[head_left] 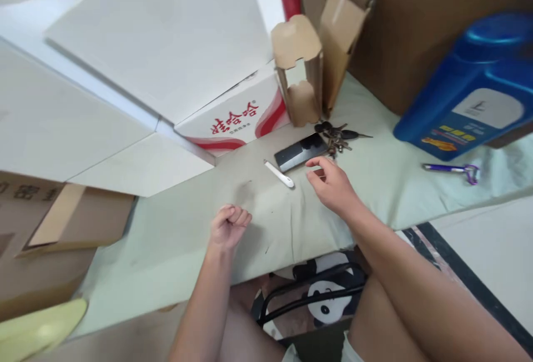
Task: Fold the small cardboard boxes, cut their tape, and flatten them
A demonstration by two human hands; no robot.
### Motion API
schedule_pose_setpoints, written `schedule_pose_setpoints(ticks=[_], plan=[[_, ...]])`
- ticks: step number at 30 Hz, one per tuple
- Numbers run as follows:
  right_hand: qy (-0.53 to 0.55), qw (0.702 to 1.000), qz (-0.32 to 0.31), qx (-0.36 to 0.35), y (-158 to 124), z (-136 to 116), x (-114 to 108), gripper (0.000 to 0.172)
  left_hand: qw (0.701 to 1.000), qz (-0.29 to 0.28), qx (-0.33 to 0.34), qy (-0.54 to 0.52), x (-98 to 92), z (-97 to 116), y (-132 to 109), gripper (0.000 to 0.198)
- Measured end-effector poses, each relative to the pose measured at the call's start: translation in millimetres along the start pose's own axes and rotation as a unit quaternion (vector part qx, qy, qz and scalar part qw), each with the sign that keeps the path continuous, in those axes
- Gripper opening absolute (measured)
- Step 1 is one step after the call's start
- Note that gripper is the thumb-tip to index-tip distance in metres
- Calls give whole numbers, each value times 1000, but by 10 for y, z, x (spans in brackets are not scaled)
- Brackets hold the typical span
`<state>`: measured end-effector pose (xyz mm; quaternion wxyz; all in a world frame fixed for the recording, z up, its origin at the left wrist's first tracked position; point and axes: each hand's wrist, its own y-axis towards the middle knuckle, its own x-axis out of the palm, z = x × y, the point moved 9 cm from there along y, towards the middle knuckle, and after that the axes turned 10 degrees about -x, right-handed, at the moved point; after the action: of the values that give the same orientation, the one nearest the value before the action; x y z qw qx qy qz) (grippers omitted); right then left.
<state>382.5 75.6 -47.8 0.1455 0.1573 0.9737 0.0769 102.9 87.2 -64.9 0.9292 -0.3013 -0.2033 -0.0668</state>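
Note:
My left hand (231,226) is held in a fist above the table's front part, and nothing sticks out of it. To its right, my right hand (333,187) hovers with curved fingers and a gap between thumb and forefinger; no object shows in it. Nearest to that hand lie a dark, glossy, phone-like slab (300,152) and a slim white tool (278,174) with a narrow dark tip. A bunch of keys (338,139) rests against the slab's right end.
Behind stand a white-and-red carton (239,120), white boxes (166,29) and small open cardboard boxes (300,81). A blue jug (470,95) and a purple pen-like item (447,168) are on the right. A yellow-green object (45,326) juts in lower left. A pale cloth (166,251) covers the table.

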Motion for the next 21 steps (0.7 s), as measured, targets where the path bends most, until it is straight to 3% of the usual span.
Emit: schedule_pose_setpoints(ticks=[4,6,12,15,18,21], plan=[[-89,993,-66,-46,-115,51,324,26,995,-19,-31,-95,-240,-164,8,56],[-141,981,-104,-82,-188,48,502,25,987,-29,-33,-154,-320,-143,44,53],[-244,914,-244,-215,-571,-110,1278,20,943,-69,26,-325,-649,293,-21,43],[-348,848,-278,-289,-772,-138,1570,25,921,-103,55,-372,-810,478,-164,44],[-431,783,-289,-342,-856,-78,1682,28,900,-133,82,-406,-943,620,-308,45],[-428,774,-303,-354,-813,-39,1684,28,880,-158,113,-433,-1058,756,-442,46]])
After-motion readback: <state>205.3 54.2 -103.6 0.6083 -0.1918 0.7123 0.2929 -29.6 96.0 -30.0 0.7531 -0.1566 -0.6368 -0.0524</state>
